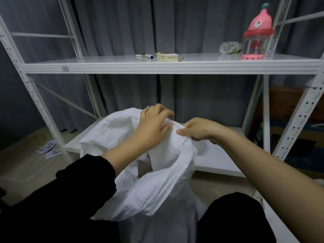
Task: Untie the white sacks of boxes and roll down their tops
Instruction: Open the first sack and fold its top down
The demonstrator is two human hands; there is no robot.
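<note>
White sack (157, 186) upright on floor between knees, mouth open, rim already folded outward in 1 thick band. Left hand (154, 125) curled over far rim, gripping fabric. Right hand (199, 130) pinching rim edge beside it, probably to turn cuff lower. Beyond: white shelf (168, 66) bearing pink bottle (256, 32), papers, 2 pens.
</note>
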